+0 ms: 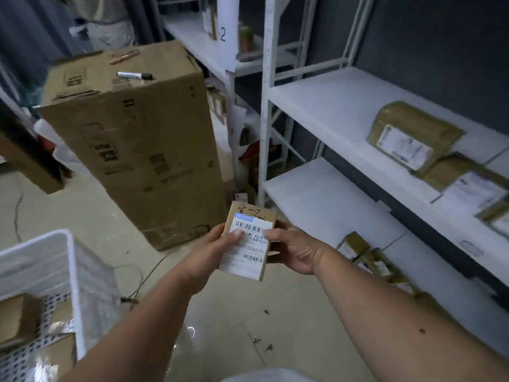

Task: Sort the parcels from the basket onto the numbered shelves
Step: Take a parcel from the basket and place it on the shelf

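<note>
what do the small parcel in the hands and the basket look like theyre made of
Small parcel: looks like brown cardboard, matte, with a white printed paper label and pen marks on top. Basket: probably white plastic, smooth, with perforated walls. Both the left hand and the right hand hold the parcel.

- White shelf rack (pixel 338 97) stands on the pale floor (pixel 248 312).
- On its upper board lies a brown parcel (pixel 413 133); a second labelled parcel (pixel 465 183) touches it on the right.
- More parcels (pixel 366 252) lie on a lower level of the rack.
- Left of the rack, a tall cardboard box (pixel 137 139) stands on the floor, a black marker (pixel 135 75) on top.
- Farther left of the rack, a white basket (pixel 41 255) holds parcels.
</note>
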